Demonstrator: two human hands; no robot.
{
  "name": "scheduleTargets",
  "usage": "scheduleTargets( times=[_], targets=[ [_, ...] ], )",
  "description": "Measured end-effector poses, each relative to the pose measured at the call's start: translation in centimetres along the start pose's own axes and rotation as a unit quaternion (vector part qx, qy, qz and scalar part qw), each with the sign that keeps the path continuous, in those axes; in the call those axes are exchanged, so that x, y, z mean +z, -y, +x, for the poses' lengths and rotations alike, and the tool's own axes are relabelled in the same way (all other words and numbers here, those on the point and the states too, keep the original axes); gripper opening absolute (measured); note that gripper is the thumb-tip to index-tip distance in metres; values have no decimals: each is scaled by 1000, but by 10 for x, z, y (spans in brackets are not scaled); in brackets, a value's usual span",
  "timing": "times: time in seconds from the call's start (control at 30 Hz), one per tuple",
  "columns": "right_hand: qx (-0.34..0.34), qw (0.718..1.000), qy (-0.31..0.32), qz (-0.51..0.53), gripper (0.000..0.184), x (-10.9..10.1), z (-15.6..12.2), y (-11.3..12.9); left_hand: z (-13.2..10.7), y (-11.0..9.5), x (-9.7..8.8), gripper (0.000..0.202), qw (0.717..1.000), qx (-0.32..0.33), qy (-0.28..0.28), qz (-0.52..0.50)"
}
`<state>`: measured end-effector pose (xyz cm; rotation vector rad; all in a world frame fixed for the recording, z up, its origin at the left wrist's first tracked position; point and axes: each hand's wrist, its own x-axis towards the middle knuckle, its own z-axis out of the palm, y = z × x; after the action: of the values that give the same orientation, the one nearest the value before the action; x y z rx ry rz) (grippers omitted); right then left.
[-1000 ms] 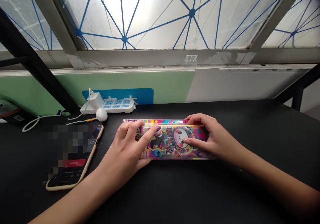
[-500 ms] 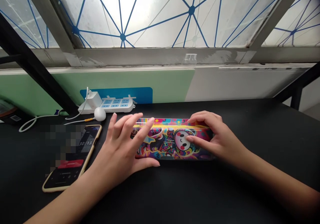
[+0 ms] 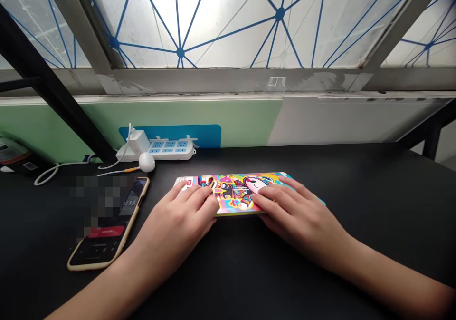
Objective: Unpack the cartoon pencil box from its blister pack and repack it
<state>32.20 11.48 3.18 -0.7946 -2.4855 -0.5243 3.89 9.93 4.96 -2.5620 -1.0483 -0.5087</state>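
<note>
A flat, oblong box (image 3: 233,198) printed with a bright cartoon figure lies on the black desk, printed face up. My left hand (image 3: 187,215) holds its left end, fingers bent over the top and thumb at the near edge. At the other end, my right hand (image 3: 294,210) grips the box with several fingers across the printed face. Its thumb is tucked low by the near edge, partly hidden. Both hands cover parts of the picture.
A phone (image 3: 107,232) in a beige case lies left of my left forearm. Behind it are a white power strip (image 3: 171,150) with a plug, a round white object (image 3: 146,162) and a cable. A dark container (image 3: 17,160) stands far left, below a black slanted bar (image 3: 53,82).
The box has turned from a tilted, darker face to a brighter printed face lying flatter. My left hand has gone from spread fingers to closed on the left end. My right hand has moved lower.
</note>
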Motion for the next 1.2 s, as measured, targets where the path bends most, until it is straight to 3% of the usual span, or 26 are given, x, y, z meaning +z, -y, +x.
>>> scheduleTargets(
  times=[0.1,0.2,0.4,0.5,0.63,0.8,0.97,1.2],
  targets=[
    [6,999,49,20,35,5,-1,6,1,-1,1,7,999,-2,45,-7],
    [4,998,59,37,37,8,-1,8,2,1,1,15,998,-10,55,-26],
    [-23,990,112,79,49,11,2,9,0,3,11,74,994,-42,91,-45],
    [-37,988,132,70,55,13,3,9,0,7,16,90,986,-88,133,-52],
    [-39,988,143,52,59,17,8,12,1,11,17,89,975,-120,168,-86],
    [-15,986,156,49,69,23,32,28,2,13,12,85,974,-127,148,-112],
    [-44,982,160,86,74,32,63,43,-1,16,12,80,974,-130,143,-117],
    [-40,976,170,127,81,36,69,36,-4,24,16,87,970,-152,155,-109]
  ],
)
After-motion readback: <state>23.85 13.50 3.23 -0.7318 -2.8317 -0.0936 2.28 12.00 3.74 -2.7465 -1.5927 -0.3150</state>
